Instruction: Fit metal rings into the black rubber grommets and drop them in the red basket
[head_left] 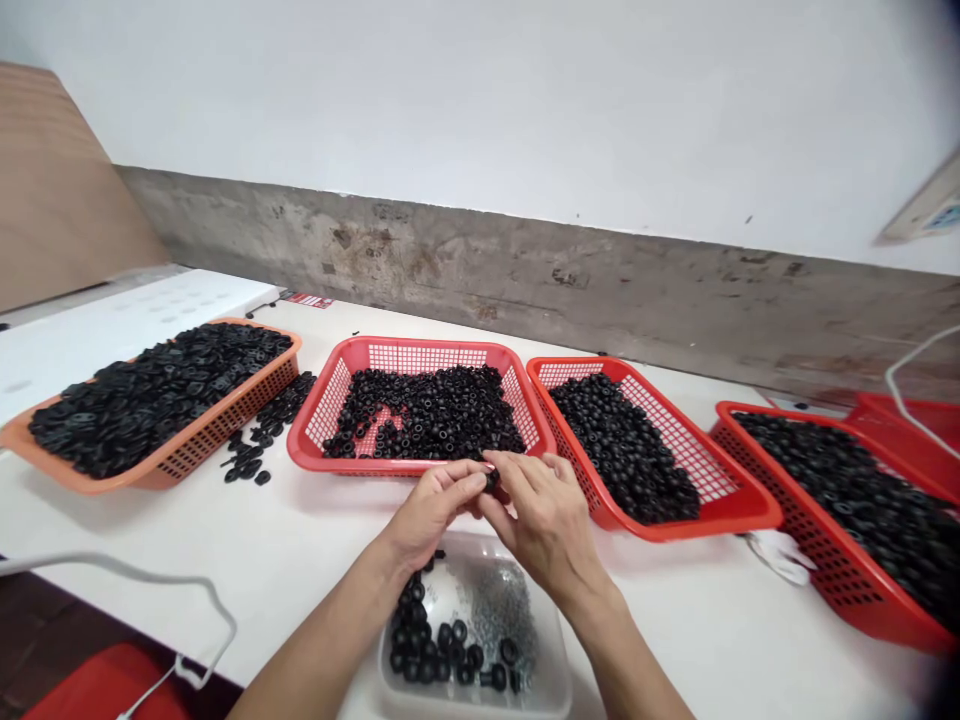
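Note:
My left hand (431,510) and my right hand (544,515) meet above a clear plastic tub (551,640), fingers pinched together on one small black ring-shaped part (491,480). The tub holds several assembled black parts (442,640) and small grey bits. Just beyond my hands stands a red mesh basket (330,400) half full of small black rings.
An orange basket (225,420) of flat black parts sits at the left, with loose black pieces (259,440) spilled beside it. Two more red baskets (705,460) (832,580) of black rings stand to the right. A white cable (187,590) loops at the table's front left.

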